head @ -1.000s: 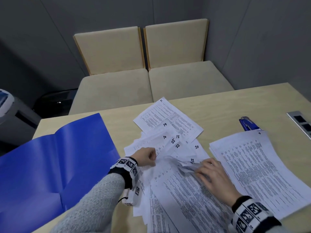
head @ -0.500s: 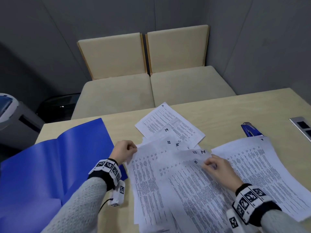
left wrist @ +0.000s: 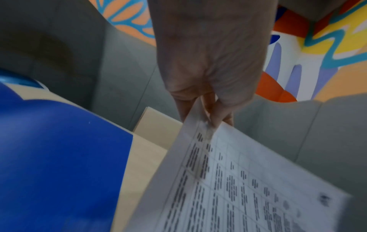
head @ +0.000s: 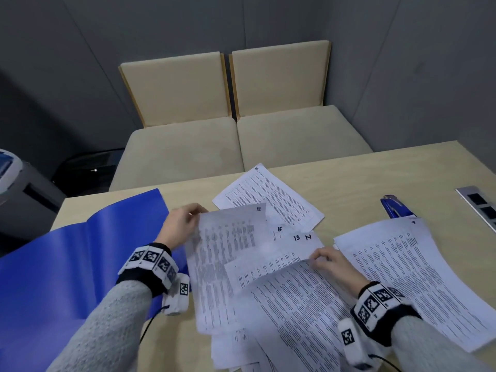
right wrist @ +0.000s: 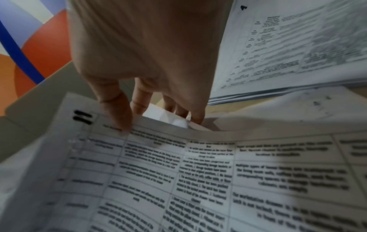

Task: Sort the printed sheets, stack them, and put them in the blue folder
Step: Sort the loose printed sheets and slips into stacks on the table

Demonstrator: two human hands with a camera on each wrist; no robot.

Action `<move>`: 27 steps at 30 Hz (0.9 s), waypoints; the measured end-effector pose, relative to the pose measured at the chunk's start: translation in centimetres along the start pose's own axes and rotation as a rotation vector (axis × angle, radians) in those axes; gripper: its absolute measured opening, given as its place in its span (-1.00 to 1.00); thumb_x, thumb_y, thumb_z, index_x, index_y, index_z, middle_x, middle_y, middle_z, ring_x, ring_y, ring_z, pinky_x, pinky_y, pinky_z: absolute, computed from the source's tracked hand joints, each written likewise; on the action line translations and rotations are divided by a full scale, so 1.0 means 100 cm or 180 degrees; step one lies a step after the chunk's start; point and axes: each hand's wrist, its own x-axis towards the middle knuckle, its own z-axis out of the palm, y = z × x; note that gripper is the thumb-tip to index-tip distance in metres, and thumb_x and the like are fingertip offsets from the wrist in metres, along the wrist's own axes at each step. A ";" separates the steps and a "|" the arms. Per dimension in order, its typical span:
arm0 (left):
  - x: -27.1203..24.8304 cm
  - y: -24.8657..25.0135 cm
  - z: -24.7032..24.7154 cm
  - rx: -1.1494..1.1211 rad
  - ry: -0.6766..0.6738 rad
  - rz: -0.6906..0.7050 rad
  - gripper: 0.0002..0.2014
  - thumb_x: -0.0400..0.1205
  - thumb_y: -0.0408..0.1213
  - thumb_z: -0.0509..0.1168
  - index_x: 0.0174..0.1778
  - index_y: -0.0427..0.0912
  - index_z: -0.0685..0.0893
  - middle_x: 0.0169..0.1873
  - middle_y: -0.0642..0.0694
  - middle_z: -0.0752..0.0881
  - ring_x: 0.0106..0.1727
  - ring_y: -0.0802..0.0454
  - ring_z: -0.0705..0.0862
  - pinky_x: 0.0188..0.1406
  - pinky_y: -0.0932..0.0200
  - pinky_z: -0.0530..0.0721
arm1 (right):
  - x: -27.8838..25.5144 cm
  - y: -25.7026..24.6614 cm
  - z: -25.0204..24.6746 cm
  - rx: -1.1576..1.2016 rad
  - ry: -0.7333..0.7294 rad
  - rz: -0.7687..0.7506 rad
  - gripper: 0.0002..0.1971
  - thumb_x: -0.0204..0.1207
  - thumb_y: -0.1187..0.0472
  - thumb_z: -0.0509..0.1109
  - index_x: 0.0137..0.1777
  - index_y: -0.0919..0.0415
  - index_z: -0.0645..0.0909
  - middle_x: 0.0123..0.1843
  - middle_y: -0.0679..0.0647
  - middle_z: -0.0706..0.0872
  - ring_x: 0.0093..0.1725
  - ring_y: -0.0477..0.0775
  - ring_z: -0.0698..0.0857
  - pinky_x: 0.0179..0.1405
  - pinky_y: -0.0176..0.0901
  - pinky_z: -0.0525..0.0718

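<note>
The blue folder (head: 80, 264) lies open on the table's left side. Loose printed sheets numbered by hand are fanned out in the middle. My left hand (head: 194, 214) pinches the top left corner of sheet 12 (head: 230, 237) and holds it lifted; the left wrist view shows the fingers (left wrist: 210, 116) closed on that corner, sheet 12 (left wrist: 238, 188) blurred below. My right hand (head: 315, 257) pinches the top edge of sheet 11 (head: 295, 304). In the right wrist view its thumb (right wrist: 119, 113) lies on top of sheet 11 (right wrist: 178, 172), the other fingers behind the edge. A neat stack of sheets (head: 418, 277) lies at the right.
Sheet 21 (head: 268, 200) lies alone toward the table's far edge. A blue stapler (head: 394, 208) sits behind the stack, and a socket panel (head: 480, 208) is set into the table at the right edge. Two beige seats (head: 241, 146) stand beyond the table.
My left hand has moved left and away from the pile, lifting sheet 12 with it. My right hand has shifted right and now pinches sheet 11's edge. Numbers 13 and 14 are uncovered.
</note>
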 end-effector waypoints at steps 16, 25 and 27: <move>0.028 -0.002 -0.109 -0.1653 0.1412 0.0043 -0.73 0.67 -0.46 0.18 -0.18 0.02 0.62 -0.39 -0.09 0.58 -0.58 0.30 0.53 -0.57 0.32 0.54 | 0.000 0.011 -0.008 0.1745 0.0025 0.0509 -0.90 0.15 0.31 0.20 -0.51 0.15 0.48 -0.37 0.08 0.43 -0.27 0.09 0.36 -0.29 -0.09 0.20; -0.001 0.005 0.009 -0.1227 0.0000 -0.0156 -0.74 0.66 -0.48 0.17 -0.13 -0.05 0.66 -0.19 -0.02 0.74 -0.27 0.08 0.69 -0.32 0.30 0.66 | -0.005 0.010 -0.013 0.1880 0.0106 0.0624 -0.95 -0.03 0.28 0.26 -0.53 0.13 0.49 -0.44 0.06 0.29 -0.42 0.00 0.20 -0.37 -0.10 0.08; -0.011 0.009 0.040 -0.1213 -0.0124 -0.0211 -0.76 0.66 -0.48 0.15 -0.11 -0.08 0.66 -0.17 -0.07 0.74 -0.29 0.03 0.69 -0.36 0.27 0.64 | -0.006 0.007 -0.011 0.1877 0.0188 0.0648 -0.88 0.13 0.31 0.25 -0.51 0.10 0.55 -0.42 0.03 0.39 -0.40 -0.01 0.28 -0.35 -0.15 0.17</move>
